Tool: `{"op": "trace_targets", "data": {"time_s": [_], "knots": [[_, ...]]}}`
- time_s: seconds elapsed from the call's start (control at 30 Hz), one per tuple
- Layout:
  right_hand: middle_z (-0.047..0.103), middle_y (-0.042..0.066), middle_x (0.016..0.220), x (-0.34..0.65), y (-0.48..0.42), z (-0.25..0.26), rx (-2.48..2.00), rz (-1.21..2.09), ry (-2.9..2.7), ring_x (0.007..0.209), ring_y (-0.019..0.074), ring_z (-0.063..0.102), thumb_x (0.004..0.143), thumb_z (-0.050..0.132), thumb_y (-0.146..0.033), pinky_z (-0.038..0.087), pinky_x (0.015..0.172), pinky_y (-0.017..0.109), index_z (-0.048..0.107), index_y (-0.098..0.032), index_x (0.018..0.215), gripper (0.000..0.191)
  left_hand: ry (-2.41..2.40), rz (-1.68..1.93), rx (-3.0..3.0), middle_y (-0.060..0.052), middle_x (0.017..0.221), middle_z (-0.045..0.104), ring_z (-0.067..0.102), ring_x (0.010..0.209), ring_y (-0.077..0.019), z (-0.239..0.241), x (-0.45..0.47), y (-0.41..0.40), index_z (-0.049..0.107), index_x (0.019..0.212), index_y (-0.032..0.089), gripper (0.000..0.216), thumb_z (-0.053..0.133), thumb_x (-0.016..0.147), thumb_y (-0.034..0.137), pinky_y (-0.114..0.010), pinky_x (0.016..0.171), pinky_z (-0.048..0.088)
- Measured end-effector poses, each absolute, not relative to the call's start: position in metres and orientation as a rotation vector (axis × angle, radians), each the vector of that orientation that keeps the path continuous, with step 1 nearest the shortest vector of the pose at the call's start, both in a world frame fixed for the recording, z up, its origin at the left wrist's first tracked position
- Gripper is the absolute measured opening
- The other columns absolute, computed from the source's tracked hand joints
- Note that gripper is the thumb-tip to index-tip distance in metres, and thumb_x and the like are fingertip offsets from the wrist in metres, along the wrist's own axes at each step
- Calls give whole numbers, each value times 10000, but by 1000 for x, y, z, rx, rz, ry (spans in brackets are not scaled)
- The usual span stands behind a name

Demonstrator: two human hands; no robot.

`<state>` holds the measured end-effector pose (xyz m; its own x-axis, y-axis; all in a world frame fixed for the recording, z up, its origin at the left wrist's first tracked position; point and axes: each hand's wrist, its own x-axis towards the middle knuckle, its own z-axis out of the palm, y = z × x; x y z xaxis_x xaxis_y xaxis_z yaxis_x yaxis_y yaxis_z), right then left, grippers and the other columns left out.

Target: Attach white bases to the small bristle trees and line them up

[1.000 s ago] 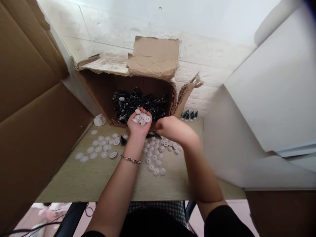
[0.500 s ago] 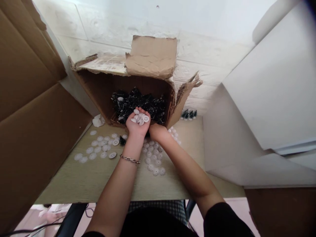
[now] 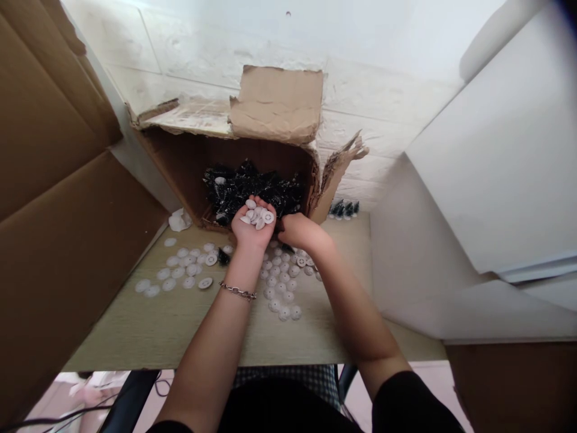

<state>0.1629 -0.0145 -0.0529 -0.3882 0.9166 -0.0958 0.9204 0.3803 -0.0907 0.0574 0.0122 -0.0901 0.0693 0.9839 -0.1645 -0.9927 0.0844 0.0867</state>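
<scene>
My left hand (image 3: 251,231) is palm up and cupped around several round white plastic bases (image 3: 260,215), in front of the cardboard box opening. Close on its right is my right hand (image 3: 301,231), with fingers curled at the box's lower front edge; whatever they pinch, if anything, is hidden. Inside the box (image 3: 174,168) lies a heap of small dark green bottle-brush trees (image 3: 252,183) with white tips. Below my right hand, a small tree (image 3: 287,247) and many white bases (image 3: 280,287) rest on the table.
More white bases (image 3: 179,272) are spread on the table (image 3: 202,337) at left, near a lone tree (image 3: 223,257). Several trees (image 3: 345,208) stand in a row right of the box. Large cardboard (image 3: 49,222) rises at left and white panels (image 3: 451,240) at right.
My right hand has moved up and slightly right, uncovering a small tree and some bases on the table. My left hand stays almost still, holding the bases.
</scene>
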Motion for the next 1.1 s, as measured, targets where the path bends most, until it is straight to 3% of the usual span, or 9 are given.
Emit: {"op": "trace_targets", "data": {"time_s": [0.37, 0.5, 0.6, 1.1], "knots": [[582, 81, 730, 176, -55, -12, 2100, -7, 2644, 665, 152, 526, 712, 392, -159, 336, 549, 230, 510, -144, 806, 152, 187, 1488, 0, 3, 602, 585, 550, 565, -93, -93, 59, 13, 525, 710, 161, 187, 339, 717, 141, -257, 606, 426], [572, 48, 735, 182, -63, -2, 1991, -102, 2798, 656, 121, 503, 730, 387, -186, 321, 547, 207, 516, -162, 806, 151, 218, 1489, 9, 12, 589, 575, 548, 551, -92, -93, 64, 12, 519, 699, 167, 184, 338, 714, 143, -245, 573, 427], [572, 27, 736, 184, -61, -1, 1859, -217, 2885, 635, 101, 491, 734, 386, -188, 312, 537, 193, 522, -172, 831, 168, 227, 1491, 23, 13, 577, 571, 551, 545, -92, -93, 71, 11, 518, 691, 162, 169, 352, 705, 135, -235, 570, 434], [577, 59, 863, 166, -37, -23, 1941, -44, 2907, 774, 135, 531, 797, 309, -203, 341, 653, 221, 491, -174, 961, 247, 296, 1430, 11, -12, 592, 591, 583, 616, -100, -91, 84, 5, 527, 672, 158, 195, 338, 712, 135, -204, 618, 449]]}}
